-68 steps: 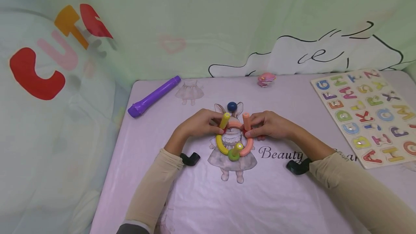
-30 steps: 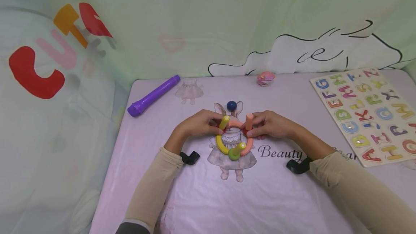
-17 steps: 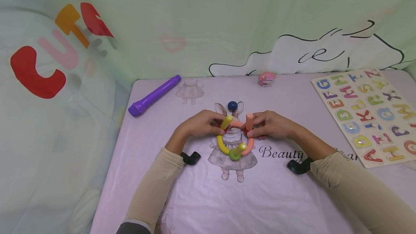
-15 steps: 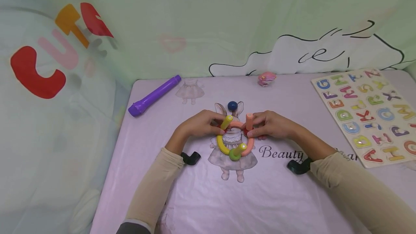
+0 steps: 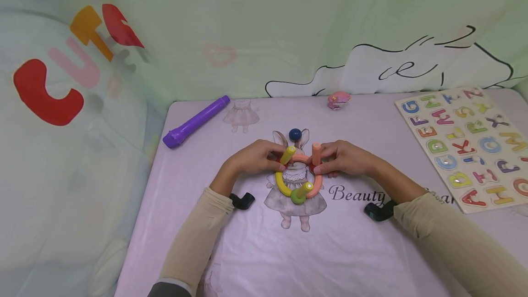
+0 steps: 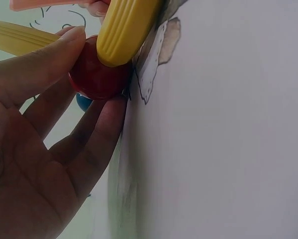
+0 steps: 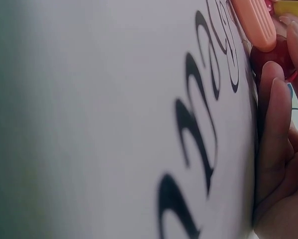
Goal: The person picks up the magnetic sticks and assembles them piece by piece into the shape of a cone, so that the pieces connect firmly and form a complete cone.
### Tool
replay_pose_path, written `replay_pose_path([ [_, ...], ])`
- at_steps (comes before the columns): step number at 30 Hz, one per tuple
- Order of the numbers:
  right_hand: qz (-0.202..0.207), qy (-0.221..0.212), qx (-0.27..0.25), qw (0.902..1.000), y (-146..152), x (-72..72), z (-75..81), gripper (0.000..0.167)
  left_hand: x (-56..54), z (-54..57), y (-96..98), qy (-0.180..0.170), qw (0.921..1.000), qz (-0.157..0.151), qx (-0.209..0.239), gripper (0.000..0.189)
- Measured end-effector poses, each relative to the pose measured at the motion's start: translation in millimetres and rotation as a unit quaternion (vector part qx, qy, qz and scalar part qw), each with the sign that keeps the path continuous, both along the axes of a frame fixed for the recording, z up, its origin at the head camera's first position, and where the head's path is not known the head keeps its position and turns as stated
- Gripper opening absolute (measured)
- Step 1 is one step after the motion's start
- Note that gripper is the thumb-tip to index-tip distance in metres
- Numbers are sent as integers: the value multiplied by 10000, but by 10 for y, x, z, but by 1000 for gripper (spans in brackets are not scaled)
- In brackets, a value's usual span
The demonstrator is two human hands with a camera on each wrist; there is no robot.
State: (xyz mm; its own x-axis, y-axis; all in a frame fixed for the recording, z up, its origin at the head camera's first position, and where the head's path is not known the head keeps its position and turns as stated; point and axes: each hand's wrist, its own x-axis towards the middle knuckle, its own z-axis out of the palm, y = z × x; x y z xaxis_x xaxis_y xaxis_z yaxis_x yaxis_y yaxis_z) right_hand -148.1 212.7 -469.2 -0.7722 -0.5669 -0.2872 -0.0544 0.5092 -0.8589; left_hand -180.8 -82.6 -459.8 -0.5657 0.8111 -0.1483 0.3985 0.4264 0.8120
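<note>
A ring of curved yellow and orange rods (image 5: 282,186) joined by balls lies on the table in the head view. Three straight sticks stand up from it: a yellow stick (image 5: 287,155) at left, an orange stick (image 5: 316,154) at right, and another yellow one on the green ball (image 5: 298,196) in front. My left hand (image 5: 260,156) pinches a red ball (image 6: 96,74) at the ring's left, between thumb and fingers. Opposite, my right hand (image 5: 348,157) grips a second red ball (image 7: 277,60) under the orange stick. Just behind the ring sits a dark blue ball (image 5: 295,134).
A purple toy microphone (image 5: 195,122) lies at the back left. Near the back edge is a small pink toy (image 5: 338,100). An alphabet puzzle board (image 5: 470,150) covers the right side. The tablecloth (image 5: 305,260) has a printed rabbit and lettering.
Compared with the earliest frame, the upright sticks lean slightly further right. Both hands keep their hold on the red balls, almost still over the last half second.
</note>
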Motion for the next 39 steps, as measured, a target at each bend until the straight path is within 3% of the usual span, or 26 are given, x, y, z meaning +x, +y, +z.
replay_pose_path([
  [17,47,23,44,10000,16,0,4,22,10,39,-2,-91,9999,54,-18,18],
  [27,114,18,49,9999,14,-8,8,22,-31,117,-94,-363,9990,209,158,27],
  [31,127,38,-4,9999,15,-8,9,23,-89,162,-148,-549,9971,404,345,27],
  [39,147,-54,-2,9999,19,-20,15,22,-229,207,-98,4,9929,1102,440,27],
])
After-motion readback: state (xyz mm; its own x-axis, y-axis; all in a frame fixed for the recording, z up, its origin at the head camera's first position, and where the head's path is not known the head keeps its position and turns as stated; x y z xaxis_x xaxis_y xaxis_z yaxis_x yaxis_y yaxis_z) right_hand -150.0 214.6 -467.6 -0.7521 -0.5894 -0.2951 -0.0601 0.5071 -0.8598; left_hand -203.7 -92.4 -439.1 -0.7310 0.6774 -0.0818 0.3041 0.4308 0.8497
